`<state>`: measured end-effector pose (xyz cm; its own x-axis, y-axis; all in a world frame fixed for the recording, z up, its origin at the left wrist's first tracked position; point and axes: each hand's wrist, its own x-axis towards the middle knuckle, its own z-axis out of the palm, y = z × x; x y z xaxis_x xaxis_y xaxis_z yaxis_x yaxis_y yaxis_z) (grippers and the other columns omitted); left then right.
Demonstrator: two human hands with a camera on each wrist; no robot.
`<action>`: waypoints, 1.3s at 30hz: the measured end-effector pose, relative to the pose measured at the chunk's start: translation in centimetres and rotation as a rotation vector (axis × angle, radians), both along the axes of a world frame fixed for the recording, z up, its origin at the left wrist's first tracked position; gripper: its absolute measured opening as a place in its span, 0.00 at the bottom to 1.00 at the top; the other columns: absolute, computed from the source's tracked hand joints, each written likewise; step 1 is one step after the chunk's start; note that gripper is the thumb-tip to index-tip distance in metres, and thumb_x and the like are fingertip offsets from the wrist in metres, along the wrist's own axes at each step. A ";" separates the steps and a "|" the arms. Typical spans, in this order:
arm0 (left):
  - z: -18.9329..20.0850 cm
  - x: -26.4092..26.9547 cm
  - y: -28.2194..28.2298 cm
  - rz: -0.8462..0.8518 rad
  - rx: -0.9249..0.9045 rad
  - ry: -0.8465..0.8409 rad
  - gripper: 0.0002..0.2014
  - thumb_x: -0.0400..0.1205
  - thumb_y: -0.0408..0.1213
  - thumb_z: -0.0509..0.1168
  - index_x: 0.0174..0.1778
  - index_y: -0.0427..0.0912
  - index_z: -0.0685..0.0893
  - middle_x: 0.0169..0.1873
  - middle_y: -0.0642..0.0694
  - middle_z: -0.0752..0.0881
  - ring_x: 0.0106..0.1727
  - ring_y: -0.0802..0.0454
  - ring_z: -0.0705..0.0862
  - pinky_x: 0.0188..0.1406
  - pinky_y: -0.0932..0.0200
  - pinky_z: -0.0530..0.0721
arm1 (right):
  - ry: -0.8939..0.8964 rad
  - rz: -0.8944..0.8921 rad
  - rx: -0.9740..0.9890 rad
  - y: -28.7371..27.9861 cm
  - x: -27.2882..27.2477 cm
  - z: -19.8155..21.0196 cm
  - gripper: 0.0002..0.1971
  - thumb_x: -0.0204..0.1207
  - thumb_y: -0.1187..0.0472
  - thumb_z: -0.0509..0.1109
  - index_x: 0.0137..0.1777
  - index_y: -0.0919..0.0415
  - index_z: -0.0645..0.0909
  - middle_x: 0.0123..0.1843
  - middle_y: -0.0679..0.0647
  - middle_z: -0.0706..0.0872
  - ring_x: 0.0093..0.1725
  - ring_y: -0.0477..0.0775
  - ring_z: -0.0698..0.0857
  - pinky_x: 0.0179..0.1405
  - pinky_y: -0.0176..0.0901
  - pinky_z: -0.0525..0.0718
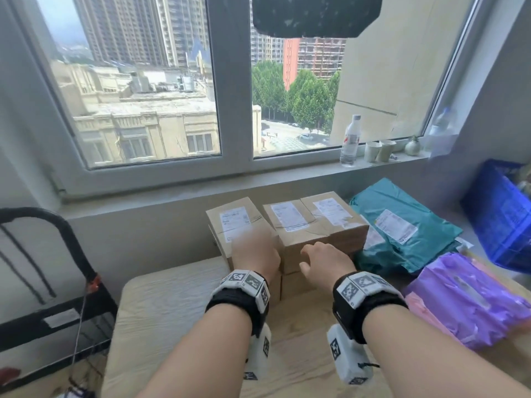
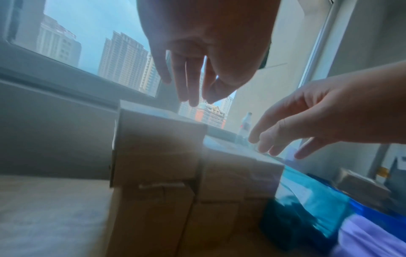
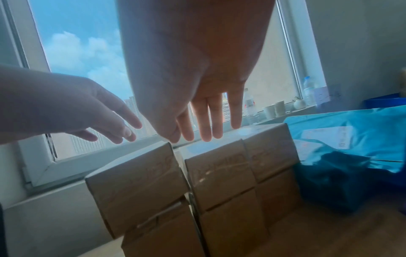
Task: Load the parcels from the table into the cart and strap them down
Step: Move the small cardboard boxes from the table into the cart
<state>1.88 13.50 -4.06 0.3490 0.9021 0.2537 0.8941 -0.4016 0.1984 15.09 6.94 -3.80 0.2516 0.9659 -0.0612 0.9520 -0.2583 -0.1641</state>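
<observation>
Both hands, left [image 1: 254,251] & right [image 1: 324,258], released, fingers spread above cardboard boxes [image 1: 287,225] on counter [image 1: 172,297]. Grip top box by opp. sides, lift straight, avoid toppling stack.

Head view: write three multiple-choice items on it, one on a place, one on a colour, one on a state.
1. Where is the water bottle?
A. window ledge
B. table
C. floor

2. What colour is the mailer bag right of the cardboard boxes?
A. red
B. teal
C. black

3. How are the hands?
A. gripping a box
B. open above the boxes
C. holding a strap

Answers: A, it stands beside paper cups below the glass; B, its plastic is teal; B, left hand and right hand show straight fingers holding nothing.
</observation>
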 end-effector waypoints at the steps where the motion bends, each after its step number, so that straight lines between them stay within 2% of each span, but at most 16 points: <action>1: 0.4 -0.3 0.9 0.015 0.024 -0.025 0.18 0.79 0.34 0.56 0.64 0.47 0.81 0.57 0.47 0.85 0.59 0.45 0.81 0.59 0.51 0.77 | 0.020 -0.002 0.036 0.9 -0.1 0.4 0.18 0.82 0.51 0.60 0.69 0.52 0.77 0.64 0.52 0.82 0.63 0.55 0.81 0.59 0.50 0.82; 5: 0.7 -1.6 4.1 0.154 0.004 -0.094 0.22 0.78 0.37 0.59 0.70 0.48 0.76 0.66 0.47 0.79 0.67 0.45 0.74 0.64 0.49 0.73 | 0.096 -0.004 0.080 3.9 -0.4 1.1 0.19 0.82 0.52 0.60 0.71 0.53 0.76 0.66 0.53 0.83 0.63 0.55 0.82 0.60 0.48 0.80; 12: -1.0 -3.3 7.5 0.433 -0.244 -0.373 0.34 0.79 0.44 0.64 0.80 0.40 0.58 0.76 0.39 0.64 0.74 0.40 0.67 0.71 0.45 0.69 | 0.248 -0.017 0.108 8.1 -0.9 0.0 0.23 0.83 0.52 0.60 0.76 0.59 0.70 0.71 0.57 0.78 0.69 0.58 0.78 0.67 0.48 0.75; 15: -1.8 -3.5 8.4 0.510 -0.346 -0.499 0.40 0.80 0.46 0.65 0.83 0.39 0.51 0.78 0.37 0.62 0.77 0.38 0.65 0.74 0.45 0.67 | 0.314 -0.016 0.094 9.4 -1.4 -0.7 0.25 0.83 0.52 0.60 0.77 0.60 0.67 0.73 0.57 0.76 0.71 0.59 0.76 0.70 0.49 0.73; 18: -2.9 -3.5 9.3 0.539 -0.414 -0.551 0.42 0.81 0.49 0.64 0.84 0.37 0.48 0.79 0.35 0.63 0.78 0.37 0.65 0.75 0.46 0.66 | 0.355 -0.020 0.075 10.3 -1.6 -1.5 0.26 0.83 0.51 0.59 0.79 0.60 0.65 0.73 0.59 0.77 0.71 0.60 0.76 0.69 0.50 0.74; 21: -4.1 -3.1 10.0 0.567 -0.484 -0.579 0.39 0.82 0.53 0.62 0.81 0.33 0.55 0.76 0.34 0.68 0.75 0.37 0.70 0.73 0.46 0.70 | 0.358 -0.011 0.057 10.6 -1.3 -2.5 0.28 0.83 0.48 0.59 0.81 0.59 0.62 0.72 0.58 0.78 0.70 0.59 0.77 0.67 0.50 0.75; 24: -4.8 -2.9 10.1 0.591 -0.556 -0.624 0.32 0.83 0.55 0.59 0.73 0.32 0.67 0.70 0.35 0.77 0.69 0.36 0.76 0.64 0.49 0.74 | 0.352 -0.006 0.062 10.7 -1.0 -3.2 0.27 0.83 0.46 0.59 0.79 0.59 0.65 0.70 0.58 0.80 0.68 0.60 0.79 0.66 0.50 0.76; 29: -5.6 -2.7 9.7 0.571 -0.588 -0.628 0.29 0.83 0.54 0.59 0.71 0.35 0.69 0.67 0.38 0.81 0.66 0.37 0.80 0.60 0.50 0.77 | 0.351 0.018 0.071 10.9 -1.2 -3.4 0.23 0.83 0.47 0.58 0.73 0.59 0.71 0.66 0.57 0.83 0.65 0.61 0.80 0.63 0.50 0.78; 33: -5.9 -2.7 9.7 0.522 -0.581 -0.688 0.28 0.80 0.56 0.60 0.71 0.42 0.74 0.63 0.43 0.84 0.61 0.39 0.83 0.61 0.49 0.80 | 0.361 0.020 0.065 10.6 -1.5 -3.4 0.22 0.83 0.47 0.59 0.71 0.60 0.72 0.63 0.58 0.83 0.63 0.61 0.81 0.61 0.49 0.78; 39: -6.1 -3.1 8.8 0.505 -0.570 -0.742 0.29 0.77 0.58 0.59 0.69 0.43 0.76 0.59 0.46 0.86 0.56 0.42 0.84 0.58 0.49 0.82 | 0.430 0.012 0.082 10.2 -2.2 -3.7 0.23 0.80 0.45 0.62 0.68 0.59 0.73 0.61 0.57 0.83 0.60 0.60 0.82 0.61 0.53 0.81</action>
<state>-1.20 22.30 -10.20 -0.1674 0.9521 -0.2560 0.5093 0.3059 0.8044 12.89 17.14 -7.46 0.2085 0.9747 -0.0808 0.7954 -0.2171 -0.5659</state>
